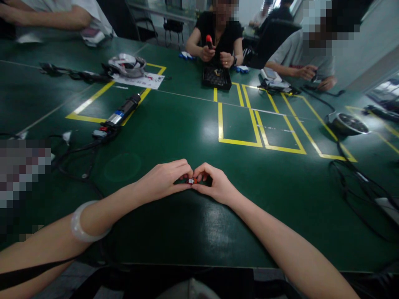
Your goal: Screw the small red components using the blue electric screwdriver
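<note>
Between my fingertips is a tiny part (pixel 191 181), red-orange with a pale silvery middle; its kind is too small to make out. My left hand (pixel 170 177) pinches it from the left with thumb and forefinger. From the other side my right hand (pixel 215 182) grips its orange end the same way. Both hands meet just over the near part of the green table (pixel 174 137), and the fingers cover some of the part. A pale bangle circles my left forearm.
A black and silver cylindrical tool (pixel 120 114) with cables lies at left. Beyond it sits a clear bag (pixel 127 65) on paper. Across the table, a person holds a red-tipped tool above a black tray (pixel 216 78). A round black device (pixel 350 124) and cables lie right.
</note>
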`<state>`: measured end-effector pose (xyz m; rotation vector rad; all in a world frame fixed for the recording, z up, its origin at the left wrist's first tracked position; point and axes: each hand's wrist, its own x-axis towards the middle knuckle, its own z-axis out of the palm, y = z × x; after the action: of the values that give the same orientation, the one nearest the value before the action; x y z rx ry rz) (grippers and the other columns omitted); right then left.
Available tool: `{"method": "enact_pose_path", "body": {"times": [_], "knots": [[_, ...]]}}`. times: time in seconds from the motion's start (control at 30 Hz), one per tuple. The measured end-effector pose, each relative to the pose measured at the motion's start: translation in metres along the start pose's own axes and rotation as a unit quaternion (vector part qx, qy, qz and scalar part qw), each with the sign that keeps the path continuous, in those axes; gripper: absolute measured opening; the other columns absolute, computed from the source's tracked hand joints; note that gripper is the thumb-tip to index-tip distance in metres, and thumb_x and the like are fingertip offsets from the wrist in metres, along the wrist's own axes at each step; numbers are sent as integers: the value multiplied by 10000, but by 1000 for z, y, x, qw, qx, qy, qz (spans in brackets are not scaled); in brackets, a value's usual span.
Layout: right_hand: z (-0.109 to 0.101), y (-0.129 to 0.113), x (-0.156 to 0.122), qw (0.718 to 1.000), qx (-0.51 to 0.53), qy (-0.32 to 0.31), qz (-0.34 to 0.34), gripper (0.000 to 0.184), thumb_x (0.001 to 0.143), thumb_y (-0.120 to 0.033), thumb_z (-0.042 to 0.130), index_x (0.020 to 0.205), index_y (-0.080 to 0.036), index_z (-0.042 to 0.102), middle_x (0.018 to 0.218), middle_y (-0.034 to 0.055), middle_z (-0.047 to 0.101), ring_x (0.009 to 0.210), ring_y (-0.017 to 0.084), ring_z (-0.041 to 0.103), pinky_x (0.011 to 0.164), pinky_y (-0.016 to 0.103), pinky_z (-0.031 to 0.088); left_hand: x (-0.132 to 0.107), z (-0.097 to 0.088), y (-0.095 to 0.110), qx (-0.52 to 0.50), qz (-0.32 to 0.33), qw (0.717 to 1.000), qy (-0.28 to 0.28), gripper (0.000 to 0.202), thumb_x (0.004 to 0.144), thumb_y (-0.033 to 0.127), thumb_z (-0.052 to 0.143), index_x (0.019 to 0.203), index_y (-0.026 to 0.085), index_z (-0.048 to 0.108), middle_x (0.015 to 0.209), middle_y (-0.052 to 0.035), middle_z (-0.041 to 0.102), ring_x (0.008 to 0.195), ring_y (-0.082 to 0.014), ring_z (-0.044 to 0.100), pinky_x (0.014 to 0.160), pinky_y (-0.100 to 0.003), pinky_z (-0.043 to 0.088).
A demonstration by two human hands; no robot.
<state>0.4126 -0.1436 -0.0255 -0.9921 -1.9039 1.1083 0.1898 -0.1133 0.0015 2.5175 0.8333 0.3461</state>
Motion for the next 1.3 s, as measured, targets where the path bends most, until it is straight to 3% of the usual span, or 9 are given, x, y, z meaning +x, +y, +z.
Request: {"method": "enact_pose_path", "body": {"times": [0.37, 0.63, 0.8, 0.93, 1.03, 1.17, 1.3], "knots": [[-2, -1, 0, 999, 30, -18, -6, 152, 861, -230, 697, 978, -208, 603, 907, 2, 664, 804, 134, 607, 736, 283, 465, 1, 0, -4, -16, -9, 1000, 9, 246, 955, 414, 574, 918, 171, 584, 902, -46, 608, 788, -157, 578, 675, -265, 410], [-6, 6, 2, 977, 200, 6, 74, 293, 858, -453, 726, 946, -191, 630, 832, 11, 686, 745, 128, 641, 725, 285, 515, 0, -6, -7, -8, -6, 1000, -4, 302, 961, 453, 579, 1120, 205, 642, 951, -44, 624, 841, -157, 604, 725, -255, 439], [-9, 7, 2, 965, 237, 22, 109, 383, 823, -543, 743, 923, -194, 618, 821, 22, 708, 748, 138, 673, 740, 302, 548, 0, -20, -18, 0, -33, 999, 23, 358, 964, 485, 550, 1157, 202, 658, 969, -53, 639, 860, -174, 618, 764, -274, 456], [-8, 9, 0, 970, 222, 35, 97, 367, 833, -519, 738, 932, -195, 599, 829, 20, 680, 725, 126, 642, 702, 284, 537, -8, -47, -45, 88, -114, 983, 114, 424, 980, 515, 484, 1193, 187, 645, 1115, -97, 634, 1042, -228, 606, 932, -337, 451], [-8, 10, -1, 976, 197, 42, 79, 327, 838, -470, 735, 951, -205, 581, 833, 6, 631, 703, 115, 604, 671, 269, 511, -21, -69, -73, 212, -212, 938, 171, 551, 971, 533, 467, 1315, 119, 584, 1296, -177, 552, 1245, -310, 497, 1073, -427, 380], [-7, 10, -2, 982, 175, 35, 66, 251, 858, -391, 702, 964, -209, 566, 838, -1, 598, 692, 107, 573, 656, 260, 487, -44, -89, -108, 272, -377, 871, 160, 833, 918, 654, 452, 1469, 31, 411, 1446, -266, 411, 1279, -403, 424, 1054, -550, 371], [-6, 11, -3, 984, 162, 37, 56, 189, 871, -312, 671, 993, -204, 575, 863, 6, 607, 709, 107, 574, 653, 253, 479, -64, -100, -134, 224, -508, 826, 97, 1065, 796, 861, 387, 1433, 8, 420, 1402, -302, 433, 1198, -455, 456, 931, -599, 416]]}}
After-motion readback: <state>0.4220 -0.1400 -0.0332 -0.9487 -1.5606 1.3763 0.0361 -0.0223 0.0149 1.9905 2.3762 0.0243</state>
